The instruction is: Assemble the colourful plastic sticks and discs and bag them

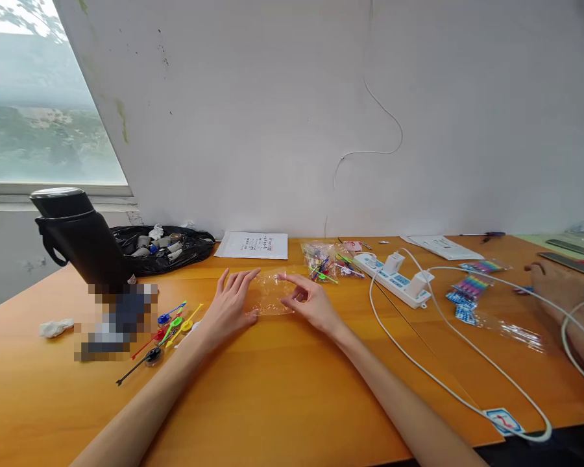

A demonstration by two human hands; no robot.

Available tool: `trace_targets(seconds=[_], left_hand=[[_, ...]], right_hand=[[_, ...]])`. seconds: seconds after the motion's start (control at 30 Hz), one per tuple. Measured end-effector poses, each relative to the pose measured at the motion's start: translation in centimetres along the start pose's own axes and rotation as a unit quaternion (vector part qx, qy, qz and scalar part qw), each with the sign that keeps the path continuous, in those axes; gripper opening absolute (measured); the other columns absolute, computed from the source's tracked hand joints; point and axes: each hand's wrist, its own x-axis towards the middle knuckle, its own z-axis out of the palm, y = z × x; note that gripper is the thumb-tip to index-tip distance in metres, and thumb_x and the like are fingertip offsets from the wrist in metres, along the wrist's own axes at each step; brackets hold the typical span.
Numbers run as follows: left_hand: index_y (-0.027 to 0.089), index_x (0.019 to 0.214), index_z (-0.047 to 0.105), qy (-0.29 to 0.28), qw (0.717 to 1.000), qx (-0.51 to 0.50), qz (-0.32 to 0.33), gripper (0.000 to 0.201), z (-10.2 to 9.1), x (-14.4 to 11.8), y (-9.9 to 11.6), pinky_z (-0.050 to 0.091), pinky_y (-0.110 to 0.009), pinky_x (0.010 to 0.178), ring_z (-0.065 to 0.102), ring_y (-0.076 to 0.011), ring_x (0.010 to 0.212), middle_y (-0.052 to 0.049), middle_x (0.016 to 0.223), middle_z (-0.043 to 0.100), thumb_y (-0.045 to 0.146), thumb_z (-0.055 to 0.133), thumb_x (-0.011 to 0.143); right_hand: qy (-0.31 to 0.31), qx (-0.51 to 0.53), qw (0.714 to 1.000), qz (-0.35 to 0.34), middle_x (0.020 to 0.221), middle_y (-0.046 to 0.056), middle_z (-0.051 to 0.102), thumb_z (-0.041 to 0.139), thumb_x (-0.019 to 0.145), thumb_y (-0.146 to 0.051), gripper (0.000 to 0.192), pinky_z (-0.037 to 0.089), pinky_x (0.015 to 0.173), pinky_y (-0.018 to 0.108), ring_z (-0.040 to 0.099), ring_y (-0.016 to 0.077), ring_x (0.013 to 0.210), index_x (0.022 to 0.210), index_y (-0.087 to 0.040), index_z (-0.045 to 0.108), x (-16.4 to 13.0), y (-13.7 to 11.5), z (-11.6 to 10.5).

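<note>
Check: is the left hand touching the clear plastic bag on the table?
Touching. The head view shows the left hand resting flat with its thumb on the clear plastic bag's edge.

On the wooden table [282, 389]: a black flask [78, 237], a black bag of small parts [163, 250], a printed sheet [254, 245], a white power strip [394, 279] with cables, and coloured sticks [168, 331] lying loose at left.

Makeshift packing workroom: power strip [394, 277], packets [470, 287]

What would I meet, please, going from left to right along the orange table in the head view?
Crumpled white tissue → black flask → colourful plastic picks → left hand → right hand → white power strip → blue packets.
</note>
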Motion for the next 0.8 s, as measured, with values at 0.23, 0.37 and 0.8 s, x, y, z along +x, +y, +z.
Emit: trace_targets(seconds=[0.23, 0.37, 0.8], left_hand=[[0.026, 0.153, 0.029, -0.005, 1.000, -0.003, -0.015, 0.079, 0.1, 0.0, -0.4, 0.025, -0.056, 0.122, 0.051, -0.0305, 0.130, -0.009, 0.138, 0.057, 0.020, 0.064, 0.083], [0.027, 0.153, 0.030, 0.000, 0.998, -0.038, -0.051, 0.078, 0.0, -0.1, -0.1, 0.038, -0.051, 0.113, 0.049, -0.0317, 0.129, -0.009, 0.140, 0.055, 0.022, 0.066, 0.084], [0.024, 0.151, 0.033, 0.169, 0.972, -0.155, -0.059, 0.085, -0.1, 0.7, 0.9, 0.045, -0.047, 0.107, 0.051, -0.0292, 0.124, -0.011, 0.131, 0.057, 0.028, 0.078, 0.079]], right_hand=[[0.012, 0.019, 0.999, 0.050, 0.128, 0.005, 0.069, 0.076, 0.082, -0.029, 0.051, 0.054, 0.071, 0.029, 0.064, 0.0126, 0.073, 0.132, -0.028, 0.067, -0.2, -0.2, -0.7], [0.036, 0.096, 0.993, 0.051, 0.122, 0.005, 0.070, 0.067, 0.090, -0.036, 0.037, 0.054, 0.087, 0.032, 0.070, 0.0176, 0.096, 0.126, -0.027, 0.067, 0.2, -0.9, -1.3], [-0.047, 0.030, 0.997, 0.046, 0.085, 0.003, 0.071, 0.057, 0.090, -0.029, 0.014, 0.050, 0.078, 0.029, 0.066, 0.0159, 0.077, 0.095, -0.019, 0.067, 1.3, 3.2, 4.5]])
